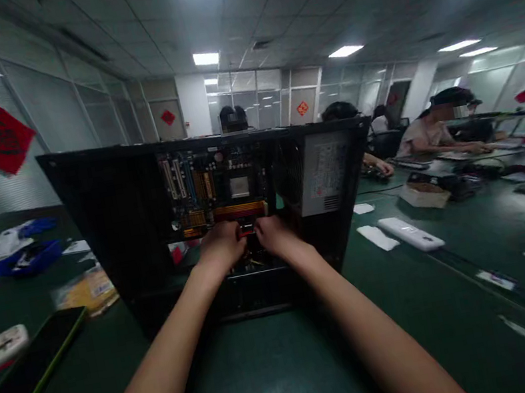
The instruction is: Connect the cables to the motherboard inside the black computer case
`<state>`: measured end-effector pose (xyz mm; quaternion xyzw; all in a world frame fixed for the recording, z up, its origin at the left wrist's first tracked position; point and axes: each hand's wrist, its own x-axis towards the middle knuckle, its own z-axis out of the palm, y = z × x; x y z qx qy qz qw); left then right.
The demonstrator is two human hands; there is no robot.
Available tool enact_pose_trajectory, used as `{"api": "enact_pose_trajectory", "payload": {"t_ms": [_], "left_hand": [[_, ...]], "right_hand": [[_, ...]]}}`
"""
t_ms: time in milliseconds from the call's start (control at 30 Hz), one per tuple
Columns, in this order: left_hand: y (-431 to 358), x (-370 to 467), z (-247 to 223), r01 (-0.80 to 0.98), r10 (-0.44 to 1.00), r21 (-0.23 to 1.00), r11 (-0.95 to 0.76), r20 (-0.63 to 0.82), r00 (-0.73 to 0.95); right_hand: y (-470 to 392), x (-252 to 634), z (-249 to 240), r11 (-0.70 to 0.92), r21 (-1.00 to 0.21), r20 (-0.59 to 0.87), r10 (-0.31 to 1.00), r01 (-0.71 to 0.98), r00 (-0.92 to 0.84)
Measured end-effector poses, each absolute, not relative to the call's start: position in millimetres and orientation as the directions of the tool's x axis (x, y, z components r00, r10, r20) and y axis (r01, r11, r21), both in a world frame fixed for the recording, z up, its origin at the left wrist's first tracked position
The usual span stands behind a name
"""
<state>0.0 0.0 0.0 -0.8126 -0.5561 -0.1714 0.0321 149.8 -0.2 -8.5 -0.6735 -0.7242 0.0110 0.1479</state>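
A black computer case stands on the table with its open side towards me. Inside it is a motherboard with a bare metal processor plate and a row of yellow and red memory slots. My left hand and my right hand reach in just below these slots, close together with fingers curled. Something small and reddish shows between the fingertips; its kind cannot be made out. A silver power supply sits in the case's upper right.
Left of the case lie a phone, a white round-cornered device, a yellow bag and a blue tray. To the right are a white power strip and a cardboard box. Other people sit working behind and at the right.
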Motion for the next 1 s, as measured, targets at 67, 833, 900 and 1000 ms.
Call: {"api": "enact_pose_trajectory", "payload": {"t_ms": [67,833,900,1000], "left_hand": [[-4.1,2.4,1.1,0.942,0.907,0.129,-0.31,0.336,0.252],[-10.2,3.0,-0.1,0.969,0.951,0.131,-0.21,0.256,0.172],[-9.8,3.1,-0.5,0.969,0.947,0.113,-0.221,0.262,0.185],[-7.8,2.9,-1.0,0.963,0.936,0.083,-0.256,0.272,0.225]], "right_hand": [[-2.1,148.7,-6.5,0.08,-0.22,0.17,0.985,0.972,-0.043],[-4.2,144.4,-5.6,0.113,-0.173,0.161,0.983,0.978,-0.086],[-3.6,144.6,-7.1,0.119,-0.172,0.164,0.982,0.978,-0.09],[-5.4,144.9,-7.2,0.116,-0.164,0.174,0.981,0.98,-0.087]]}}
